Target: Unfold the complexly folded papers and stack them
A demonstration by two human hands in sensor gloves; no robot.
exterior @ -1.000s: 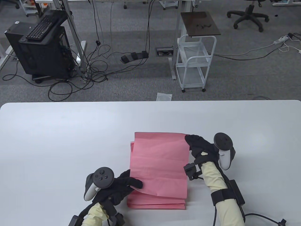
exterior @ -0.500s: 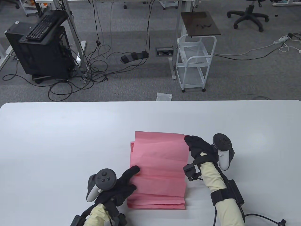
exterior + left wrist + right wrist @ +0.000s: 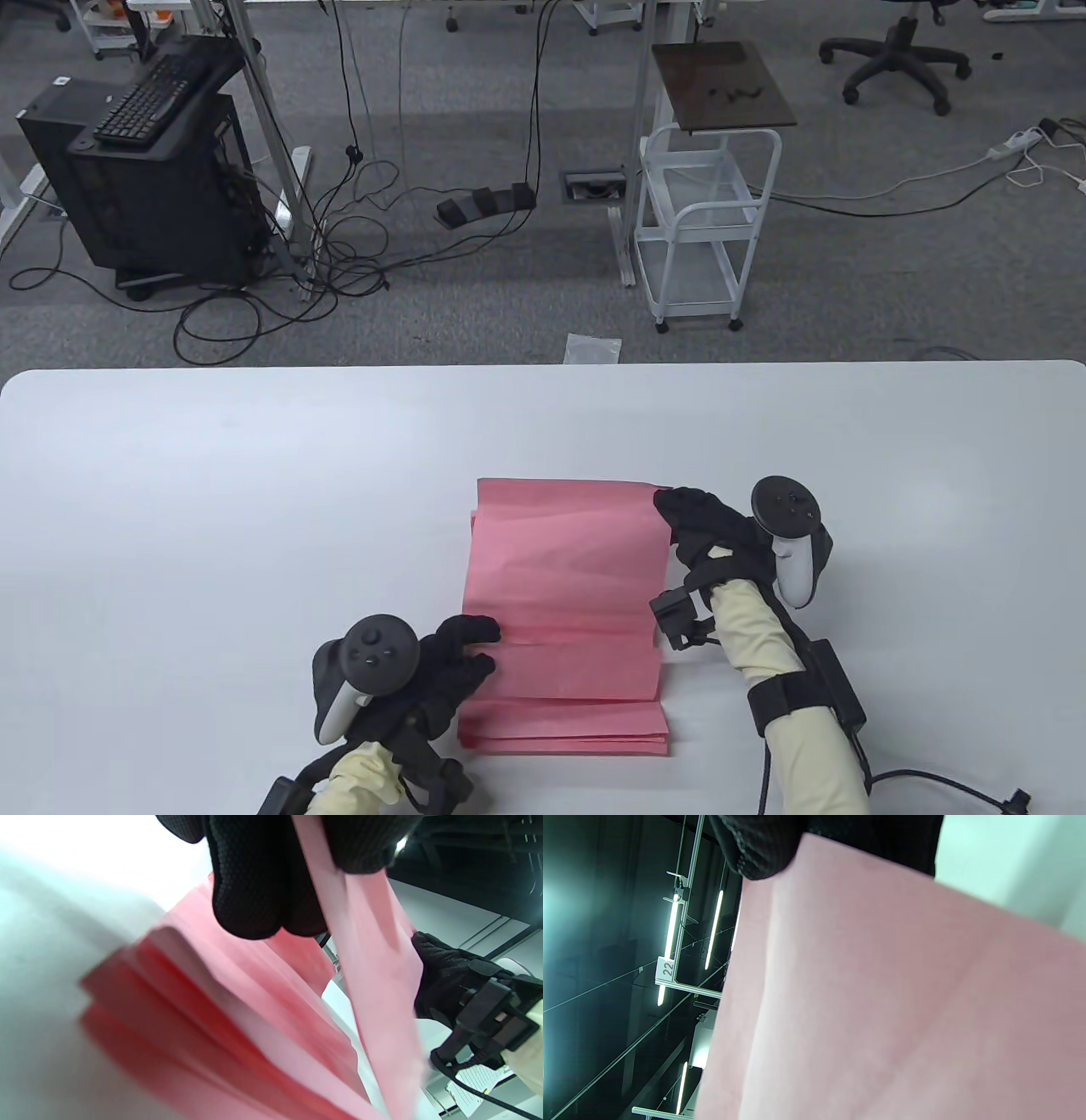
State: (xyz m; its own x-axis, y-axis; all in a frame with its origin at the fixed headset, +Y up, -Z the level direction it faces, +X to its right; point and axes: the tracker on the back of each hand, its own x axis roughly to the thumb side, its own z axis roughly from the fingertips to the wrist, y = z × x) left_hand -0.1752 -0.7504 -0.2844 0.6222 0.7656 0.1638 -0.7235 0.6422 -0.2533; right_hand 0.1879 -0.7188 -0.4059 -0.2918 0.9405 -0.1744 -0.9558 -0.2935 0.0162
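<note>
A creased pink sheet (image 3: 564, 586) is held lifted over a stack of pink papers (image 3: 564, 734) on the white table (image 3: 212, 509). My left hand (image 3: 462, 654) pinches the sheet's near left edge; the left wrist view shows the sheet (image 3: 373, 984) between my gloved fingers (image 3: 250, 891), with the stack (image 3: 191, 1027) below. My right hand (image 3: 687, 518) pinches the sheet's far right corner; the right wrist view shows the sheet (image 3: 903, 1005) filling the frame under my fingers (image 3: 763, 849).
The table's far edge (image 3: 543, 367) borders grey carpet with cables, a white cart (image 3: 708, 221) and a black cabinet (image 3: 144, 170). A cable (image 3: 933, 785) trails from my right forearm on the table.
My left hand slid from on top of the sheet to its left edge and now pinches it. The sheet and my right hand shifted slightly left.
</note>
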